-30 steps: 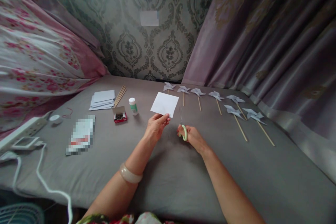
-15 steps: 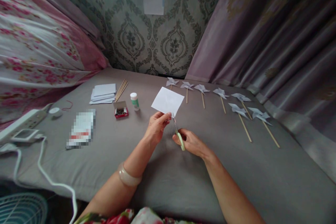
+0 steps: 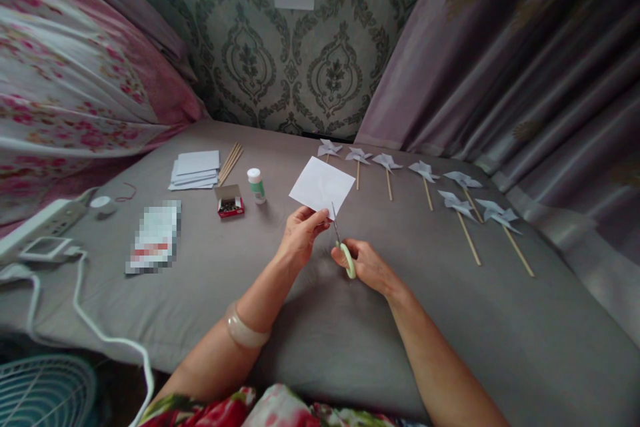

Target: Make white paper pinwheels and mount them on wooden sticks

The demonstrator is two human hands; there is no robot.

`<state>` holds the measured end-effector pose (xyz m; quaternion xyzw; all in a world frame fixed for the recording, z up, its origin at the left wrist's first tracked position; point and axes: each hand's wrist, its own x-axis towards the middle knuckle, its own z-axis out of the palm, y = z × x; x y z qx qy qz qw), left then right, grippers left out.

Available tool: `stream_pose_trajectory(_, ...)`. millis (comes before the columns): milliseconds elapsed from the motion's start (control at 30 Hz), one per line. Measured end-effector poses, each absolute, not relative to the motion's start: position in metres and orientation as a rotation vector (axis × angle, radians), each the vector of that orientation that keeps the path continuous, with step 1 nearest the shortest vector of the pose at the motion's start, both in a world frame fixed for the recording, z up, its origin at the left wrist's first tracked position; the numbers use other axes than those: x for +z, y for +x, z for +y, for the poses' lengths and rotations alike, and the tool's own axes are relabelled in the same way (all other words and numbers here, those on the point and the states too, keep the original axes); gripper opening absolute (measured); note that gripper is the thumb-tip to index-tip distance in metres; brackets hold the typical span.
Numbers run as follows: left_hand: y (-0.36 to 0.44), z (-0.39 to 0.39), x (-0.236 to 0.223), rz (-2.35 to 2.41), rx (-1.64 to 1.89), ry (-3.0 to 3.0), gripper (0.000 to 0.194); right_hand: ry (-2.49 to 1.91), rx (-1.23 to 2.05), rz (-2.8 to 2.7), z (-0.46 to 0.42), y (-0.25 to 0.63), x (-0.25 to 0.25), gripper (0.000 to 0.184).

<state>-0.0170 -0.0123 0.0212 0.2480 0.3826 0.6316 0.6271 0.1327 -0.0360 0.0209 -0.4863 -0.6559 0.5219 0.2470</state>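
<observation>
A square of white paper (image 3: 323, 181) is pinched at its near corner by my left hand (image 3: 301, 235). Through the handles of pale green scissors (image 3: 347, 260) go the fingers of my right hand (image 3: 367, 265). The scissor blades reach into the paper's near corner, just right of my left fingertips. Several paper pinwheels on wooden sticks, one of them a near pinwheel (image 3: 456, 205), lie at the right. Left of the paper stand a glue bottle (image 3: 257, 187) and an open red box (image 3: 231, 203) of small metal pieces.
A stack of white paper (image 3: 195, 170) lies beside wooden sticks (image 3: 231, 164) at the back left. A blurred packet (image 3: 154, 239) is nearer. At the left edge are a power strip (image 3: 43, 230), a white cable (image 3: 107, 349) and a fan (image 3: 45, 390).
The scissor blades have gone further into the paper's near corner. Both hands keep their hold. The camera view has tilted slightly downward.
</observation>
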Motion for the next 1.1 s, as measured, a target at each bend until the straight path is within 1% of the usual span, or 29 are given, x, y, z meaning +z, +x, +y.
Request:
stream_pose_trajectory(333, -0.0168, -0.0120, 0.0213, 0.882, 1.466, 0.580, 0.026, -1.325, 1.427, -1.737, -0.0355, 0.1315, 0.0202, 0.051)
stream_pose_trajectory(600, -0.0164, -0.0134, 0.0258, 0.893, 1.465, 0.567, 0.029, -1.363, 1.405, -1.729, -0.0359, 0.1304, 0.0230, 0.052)
stream_pose_trajectory(1100, -0.0164, -0.0131, 0.0234, 0.881, 1.481, 0.592, 0.025, -1.392, 1.380, -1.685, -0.0349, 0.1310, 0.0165, 0.053)
